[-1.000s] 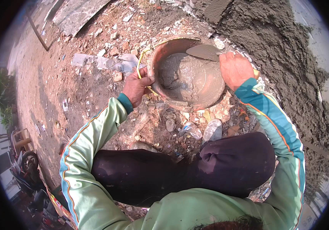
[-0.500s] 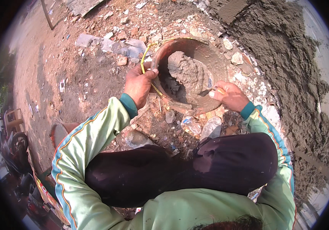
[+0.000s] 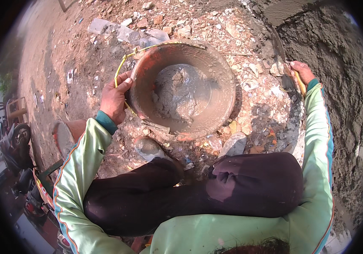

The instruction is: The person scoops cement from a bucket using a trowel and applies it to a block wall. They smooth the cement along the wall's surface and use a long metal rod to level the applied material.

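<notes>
A mud-smeared bucket [image 3: 224, 91] stands tilted in front of my feet, some wet mortar [image 3: 183, 91] lying at its bottom. My left hand [image 3: 116, 96] is closed on the bucket's left rim, thumb over the edge, beside a yellow cord [image 3: 119, 70] tied along that rim. Out to the right, my right hand [image 3: 301, 73] grips the yellowish handle of a trowel [image 3: 278, 44]. Its narrow blade points away from me, at the border of a wide bed of wet mortar [image 3: 323, 51].
Broken stones and rubble [image 3: 249, 67] cover the ground around the bucket. A flat grey slab piece [image 3: 124, 34] lies beyond its left side. Another bucket [image 3: 73, 131] rests by my left elbow. Farther left are a motorbike [image 3: 18, 142] and a chair [image 3: 16, 108].
My right hand has swung from inside the bucket out to the mortar bed with the trowel. The mortar lump has left the bucket, which has shifted left and tipped differently with my left hand.
</notes>
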Tool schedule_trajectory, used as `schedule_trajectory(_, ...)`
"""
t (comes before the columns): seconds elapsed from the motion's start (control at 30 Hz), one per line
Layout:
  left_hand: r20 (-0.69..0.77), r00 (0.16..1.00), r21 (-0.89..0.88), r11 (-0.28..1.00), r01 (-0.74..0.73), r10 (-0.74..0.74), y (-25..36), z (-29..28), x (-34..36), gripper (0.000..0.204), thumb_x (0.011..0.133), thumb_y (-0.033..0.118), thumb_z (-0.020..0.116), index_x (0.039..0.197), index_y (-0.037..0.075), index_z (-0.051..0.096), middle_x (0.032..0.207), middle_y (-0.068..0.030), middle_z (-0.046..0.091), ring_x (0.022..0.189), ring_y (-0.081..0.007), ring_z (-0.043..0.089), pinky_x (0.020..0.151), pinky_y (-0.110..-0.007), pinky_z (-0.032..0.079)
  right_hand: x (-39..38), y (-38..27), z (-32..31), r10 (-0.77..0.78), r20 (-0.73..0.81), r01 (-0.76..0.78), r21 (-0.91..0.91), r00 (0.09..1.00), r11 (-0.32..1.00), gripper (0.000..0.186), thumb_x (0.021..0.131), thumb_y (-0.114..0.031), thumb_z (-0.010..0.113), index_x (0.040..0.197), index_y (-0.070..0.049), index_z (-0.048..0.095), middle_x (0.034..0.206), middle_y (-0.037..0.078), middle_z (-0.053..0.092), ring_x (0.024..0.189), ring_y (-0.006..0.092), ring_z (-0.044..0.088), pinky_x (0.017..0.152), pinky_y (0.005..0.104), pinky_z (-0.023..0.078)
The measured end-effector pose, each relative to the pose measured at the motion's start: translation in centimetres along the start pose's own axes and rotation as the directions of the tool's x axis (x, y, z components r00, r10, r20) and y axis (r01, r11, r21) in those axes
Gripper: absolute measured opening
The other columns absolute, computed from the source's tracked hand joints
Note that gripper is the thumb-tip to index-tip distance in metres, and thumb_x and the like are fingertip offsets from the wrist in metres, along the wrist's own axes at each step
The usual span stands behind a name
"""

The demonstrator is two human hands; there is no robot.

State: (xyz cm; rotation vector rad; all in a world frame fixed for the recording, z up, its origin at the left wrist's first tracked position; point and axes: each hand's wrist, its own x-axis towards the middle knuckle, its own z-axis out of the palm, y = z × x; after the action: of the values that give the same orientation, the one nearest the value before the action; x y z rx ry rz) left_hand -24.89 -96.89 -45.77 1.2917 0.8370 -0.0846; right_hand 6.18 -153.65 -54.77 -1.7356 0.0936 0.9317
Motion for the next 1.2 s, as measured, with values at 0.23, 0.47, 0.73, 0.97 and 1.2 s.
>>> schedule_trajectory(0.23,0.136,0.991,-0.075,0.997,0.003,0.007,2.3,7.6,-1.8,0.038,0.096,0.011,0.06,0.131,-0.003,0.056,0.108,-0.0052,0.066,0.092,-0.0127,0.064,0.082,-0.028,0.053,-15.3,-7.0,9.0,-0.431,-0.04,0.283,-0.698,0.902,0.658,0.028,0.098,-0.03,0.059,0.109,-0.005,0.06,0.077,0.002,0.054,0.066,0.0144,0.055,0.057,0.0306,0.043)
schedule_trajectory(0.47,0.295,0.935,0.151,0.957,-0.249,0.197,1.7,14.1,-2.6,0.048,0.095,0.013,0.063,0.137,-0.005,0.048,0.1,-0.0061,0.064,0.082,-0.0119,0.063,0.066,-0.028,0.055,-10.0,-2.2,22.8,-0.305,0.218,0.239,-0.97,0.927,0.035,0.024,0.09,-0.019,0.055,0.099,0.002,0.061,0.098,0.022,0.067,0.093,0.0362,0.068,0.079,0.0473,0.054)
schedule_trajectory(0.73,0.273,0.944,0.143,0.963,-0.229,0.184,1.5,12.7,-3.7,0.042,0.094,0.008,0.063,0.133,-0.006,0.054,0.105,-0.0048,0.065,0.092,-0.011,0.059,0.084,-0.027,0.049,-14.4,-0.4,26.3,-0.066,0.315,0.26,-0.63,0.947,0.731,0.038,0.09,-0.039,0.063,0.111,-0.008,0.066,0.082,0.019,0.069,0.08,0.0386,0.067,0.074,0.0479,0.049)
schedule_trajectory(0.97,0.222,0.96,0.143,0.968,-0.204,0.17,1.5,9.3,-2.2,0.049,0.095,0.01,0.059,0.139,-0.008,0.048,0.122,-0.0126,0.064,0.109,-0.018,0.062,0.097,-0.031,0.049,-15.8,-0.7,18.9,-0.017,0.25,0.088,-0.275,0.968,0.957,0.03,0.087,-0.03,0.071,0.097,-0.003,0.063,0.074,0.004,0.061,0.064,0.0128,0.057,0.058,0.0302,0.046)
schedule_trajectory(1.2,0.233,0.957,0.083,0.977,-0.198,0.174,1.4,10.7,-0.4,0.045,0.094,0.007,0.057,0.136,-0.008,0.05,0.12,-0.011,0.065,0.107,-0.0174,0.063,0.097,-0.03,0.049,-5.4,5.8,-2.7,0.103,-0.044,-0.105,-0.056,0.994,0.993,0.025,0.098,-0.027,0.062,0.1,-0.002,0.064,0.069,0.0,0.059,0.046,0.008,0.049,0.041,0.0202,0.04)
